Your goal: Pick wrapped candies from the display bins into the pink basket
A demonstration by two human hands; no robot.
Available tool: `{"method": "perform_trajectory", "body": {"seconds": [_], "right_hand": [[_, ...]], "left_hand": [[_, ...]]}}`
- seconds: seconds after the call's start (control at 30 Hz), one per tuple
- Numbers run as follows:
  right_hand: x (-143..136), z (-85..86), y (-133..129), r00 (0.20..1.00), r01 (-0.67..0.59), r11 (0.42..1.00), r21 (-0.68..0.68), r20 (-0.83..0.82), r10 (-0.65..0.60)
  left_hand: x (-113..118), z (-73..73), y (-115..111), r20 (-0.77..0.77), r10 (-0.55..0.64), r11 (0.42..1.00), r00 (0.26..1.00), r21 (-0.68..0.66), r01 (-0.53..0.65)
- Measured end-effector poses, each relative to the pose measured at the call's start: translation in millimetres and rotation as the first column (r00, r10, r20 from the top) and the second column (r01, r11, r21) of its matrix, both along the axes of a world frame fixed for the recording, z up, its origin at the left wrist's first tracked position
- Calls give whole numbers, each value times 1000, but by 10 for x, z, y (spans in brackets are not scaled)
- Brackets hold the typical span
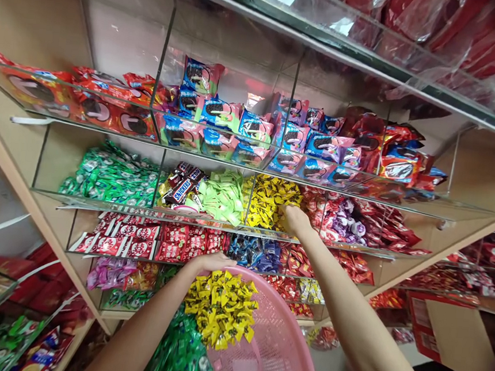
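Note:
A pink plastic basket (280, 304) is tilted below the shelves, with my left hand (215, 262) closed on its far rim. Inside it lie a heap of yellow-wrapped candies (222, 307) and a pile of green-wrapped candies (181, 353). My right hand (295, 220) reaches over the front of a shelf compartment filled with the same yellow candies (270, 196), at that compartment's right side. Its fingers are curled down among the wrappers, and what they close on is hidden.
Clear dividers separate green candies (112, 173), Snickers bars (183, 187), pale green packets (224, 195) and red-purple candies (348, 220). Oreo packs (219, 114) fill the shelf above. A glass shelf edge (349, 61) juts out overhead. An open cardboard box (459, 337) stands at right.

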State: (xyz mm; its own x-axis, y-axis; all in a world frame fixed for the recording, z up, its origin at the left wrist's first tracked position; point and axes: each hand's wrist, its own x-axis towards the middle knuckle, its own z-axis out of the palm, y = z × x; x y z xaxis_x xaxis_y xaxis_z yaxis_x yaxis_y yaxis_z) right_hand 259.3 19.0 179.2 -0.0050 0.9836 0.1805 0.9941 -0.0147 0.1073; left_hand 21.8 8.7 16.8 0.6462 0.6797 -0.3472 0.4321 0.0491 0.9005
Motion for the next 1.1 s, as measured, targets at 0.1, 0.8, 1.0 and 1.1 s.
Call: {"method": "perform_trajectory", "body": {"seconds": [0.1,0.8,1.0,1.1], "right_hand": [[-6,-10,-8,1000,2,1000,16,18,-2],[-837,-269,-1290,698,-465,874,138,-550,459],[-1019,-837,-1492,817,-495,832,-249,-459,349],[-1029,-869,-1547,891,-427,817,-387,-337,306]], "left_hand": [[-6,-20,25,-38,-14,999,999,42,15],[-4,-12,24,14,-37,997,999,67,36],[-9,22,-15,-60,-23,998,998,54,26],[-5,62,-21,-89,-36,998,995,56,41]]}}
